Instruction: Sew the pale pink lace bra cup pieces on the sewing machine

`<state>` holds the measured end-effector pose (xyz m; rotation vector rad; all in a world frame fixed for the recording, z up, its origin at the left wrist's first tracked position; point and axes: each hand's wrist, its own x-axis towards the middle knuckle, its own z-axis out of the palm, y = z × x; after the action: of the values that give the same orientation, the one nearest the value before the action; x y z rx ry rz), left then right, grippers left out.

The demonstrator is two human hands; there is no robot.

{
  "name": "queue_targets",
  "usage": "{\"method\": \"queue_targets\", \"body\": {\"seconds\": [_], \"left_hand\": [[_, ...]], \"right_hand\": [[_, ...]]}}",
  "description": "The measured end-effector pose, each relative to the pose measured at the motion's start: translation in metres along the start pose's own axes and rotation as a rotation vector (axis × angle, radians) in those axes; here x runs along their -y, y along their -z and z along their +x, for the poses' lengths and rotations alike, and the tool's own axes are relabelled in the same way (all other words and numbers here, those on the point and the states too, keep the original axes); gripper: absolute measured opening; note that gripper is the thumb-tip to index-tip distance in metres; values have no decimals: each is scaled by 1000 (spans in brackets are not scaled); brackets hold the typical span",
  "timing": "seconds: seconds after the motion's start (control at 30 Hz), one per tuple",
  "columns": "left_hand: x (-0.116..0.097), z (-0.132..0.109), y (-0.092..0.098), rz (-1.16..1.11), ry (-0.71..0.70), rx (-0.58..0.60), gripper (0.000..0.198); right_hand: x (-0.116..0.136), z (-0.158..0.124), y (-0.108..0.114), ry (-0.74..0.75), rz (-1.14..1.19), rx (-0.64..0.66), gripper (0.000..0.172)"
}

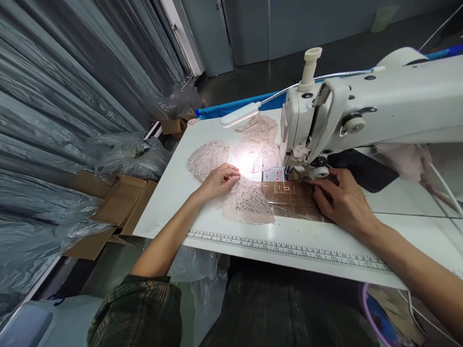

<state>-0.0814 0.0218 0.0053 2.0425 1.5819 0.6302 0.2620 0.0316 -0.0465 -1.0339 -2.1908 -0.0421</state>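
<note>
Pale pink lace fabric (249,205) lies on the white sewing table (173,193), lit by a small lamp (240,114). My left hand (220,180) rests flat on the lace with fingers stretched out, left of the needle. My right hand (342,200) lies on the table in front of the white sewing machine (361,111), fingers curled down near the presser foot (320,171) and a brown taped patch (292,200). More lace (258,130) lies behind the needle.
A printed ruler (289,248) runs along the table's front edge. Cardboard boxes (119,205) and clear plastic bags (123,156) sit on the floor to the left. Grey plastic sheeting (54,96) hangs at far left. A dark pad (365,168) lies under the machine arm.
</note>
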Motion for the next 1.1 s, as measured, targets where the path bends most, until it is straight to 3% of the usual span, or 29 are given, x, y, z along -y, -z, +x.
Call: {"method": "queue_targets", "body": {"seconds": [0.13,0.27,0.4,0.5,0.6,0.7,0.8,0.97,1.1], "left_hand": [[-3,-5,-5,-41,69,-36,28],[-15,-9,0,96,143,-37,49],[-24,-17,0,260,71,52,39],[-31,-23,-6,280,16,2,33],[-42,-23,-15,109,-34,-7,28],[-57,-19,-25,-159,-97,185,28],[-74,-19,-33,-91,-155,231,29],[-103,-40,-36,163,-349,168,20],[-114,-56,-31,160,-378,99,27]], "right_hand": [[0,0,-1,-16,31,8,28],[0,0,1,-14,65,32,27],[6,3,7,-24,179,109,28],[20,11,12,-53,370,209,27],[45,22,15,-196,573,360,27],[74,31,15,-400,822,552,35],[96,36,15,-526,1093,659,42],[98,31,16,-754,1168,505,55],[86,24,19,-743,1077,432,54]]}}
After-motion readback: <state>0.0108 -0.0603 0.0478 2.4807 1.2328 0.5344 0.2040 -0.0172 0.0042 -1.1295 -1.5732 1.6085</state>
